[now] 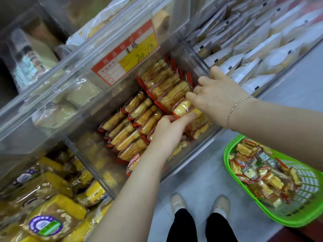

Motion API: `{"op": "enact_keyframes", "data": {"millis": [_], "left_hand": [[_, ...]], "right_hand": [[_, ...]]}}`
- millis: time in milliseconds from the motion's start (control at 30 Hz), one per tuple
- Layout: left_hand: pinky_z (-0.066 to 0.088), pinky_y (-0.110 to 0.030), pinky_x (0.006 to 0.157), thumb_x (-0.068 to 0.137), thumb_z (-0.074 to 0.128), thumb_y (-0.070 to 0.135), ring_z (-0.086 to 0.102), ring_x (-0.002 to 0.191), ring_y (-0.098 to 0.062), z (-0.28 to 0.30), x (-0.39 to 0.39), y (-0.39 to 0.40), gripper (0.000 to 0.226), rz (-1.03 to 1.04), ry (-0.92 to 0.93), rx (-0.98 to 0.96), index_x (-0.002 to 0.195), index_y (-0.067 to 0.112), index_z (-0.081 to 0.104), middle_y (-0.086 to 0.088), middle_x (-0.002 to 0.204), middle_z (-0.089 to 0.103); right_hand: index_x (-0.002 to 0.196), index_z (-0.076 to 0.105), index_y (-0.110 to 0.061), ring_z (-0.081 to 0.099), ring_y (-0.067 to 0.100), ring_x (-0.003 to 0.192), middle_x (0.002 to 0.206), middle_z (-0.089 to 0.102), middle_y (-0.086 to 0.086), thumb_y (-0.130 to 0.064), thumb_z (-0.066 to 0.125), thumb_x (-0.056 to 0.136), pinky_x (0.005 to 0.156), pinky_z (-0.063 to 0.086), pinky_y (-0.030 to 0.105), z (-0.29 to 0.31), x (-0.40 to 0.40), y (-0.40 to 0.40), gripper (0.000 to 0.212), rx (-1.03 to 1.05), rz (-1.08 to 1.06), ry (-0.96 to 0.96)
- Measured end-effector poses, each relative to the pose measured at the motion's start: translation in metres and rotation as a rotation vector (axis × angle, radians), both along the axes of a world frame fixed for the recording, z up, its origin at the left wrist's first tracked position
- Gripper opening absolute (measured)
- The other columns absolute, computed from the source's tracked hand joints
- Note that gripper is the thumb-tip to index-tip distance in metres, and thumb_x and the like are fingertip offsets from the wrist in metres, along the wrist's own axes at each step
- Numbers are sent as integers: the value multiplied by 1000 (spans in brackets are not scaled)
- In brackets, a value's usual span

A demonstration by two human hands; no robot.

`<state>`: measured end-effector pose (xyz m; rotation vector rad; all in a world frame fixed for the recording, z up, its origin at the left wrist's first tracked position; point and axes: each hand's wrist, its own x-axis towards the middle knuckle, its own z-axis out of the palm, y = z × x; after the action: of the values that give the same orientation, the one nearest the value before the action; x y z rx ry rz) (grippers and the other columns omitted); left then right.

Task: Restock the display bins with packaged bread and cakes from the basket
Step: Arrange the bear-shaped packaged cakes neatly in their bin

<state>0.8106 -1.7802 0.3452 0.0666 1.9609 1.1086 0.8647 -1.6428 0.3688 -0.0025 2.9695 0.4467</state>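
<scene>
A clear plastic display bin (pixel 188 51) holds rows of yellow cakes in clear wrappers with red ends (pixel 129 133). My left hand (pixel 169 130) reaches into the bin and its fingers press against one wrapped cake (pixel 182 106) at the near right end of a row. My right hand (pixel 215 95) comes in from the right and pinches that same cake from above. A green plastic basket (pixel 232 154) with several more wrapped cakes (pixel 262 173) stands on the floor at the lower right.
A red and yellow price label (pixel 125 55) hangs on the upper bin's front. Yellow bread packs (pixel 57 203) fill the lower left bin. White packaged goods (pixel 258 49) line the shelf at upper right. My feet (pixel 201 203) stand on grey floor.
</scene>
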Motion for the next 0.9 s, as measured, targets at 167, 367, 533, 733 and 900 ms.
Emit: {"op": "enact_keyframes", "data": {"millis": [167,367,533,733,900], "left_hand": [[59,-28,76,88,54,57,69,86,-12,-5,-3,-2,44,181,-24,72,106,18,59,-1,89,69],[59,-23,62,89,44,64,70,75,-8,-18,-5,0,69,143,61,74,138,15,41,-1,94,67],[60,-26,71,88,29,72,67,81,-9,-10,-9,1,75,-34,104,-29,139,18,40,-5,111,66],[42,-10,61,94,36,59,56,67,3,33,35,-17,41,15,858,54,111,24,49,16,75,60],[42,-18,57,95,48,34,49,59,-1,-3,132,31,6,-491,728,463,99,32,51,10,72,53]], "right_hand": [[110,46,-18,31,19,78,80,46,-5,-20,59,82,87,26,36,3,0,0,30,5,-16,-24],[110,49,-16,30,20,78,79,40,-2,-17,58,83,88,29,37,2,4,1,28,31,7,11],[115,49,-14,31,22,82,86,43,2,-17,50,89,92,29,40,2,8,-3,27,0,-5,24],[118,55,-8,49,25,84,104,52,12,-3,52,82,68,41,34,13,49,3,37,-611,-153,444],[98,64,-9,56,23,83,103,58,13,2,50,77,77,48,40,-54,169,52,27,-894,-1045,886]]}}
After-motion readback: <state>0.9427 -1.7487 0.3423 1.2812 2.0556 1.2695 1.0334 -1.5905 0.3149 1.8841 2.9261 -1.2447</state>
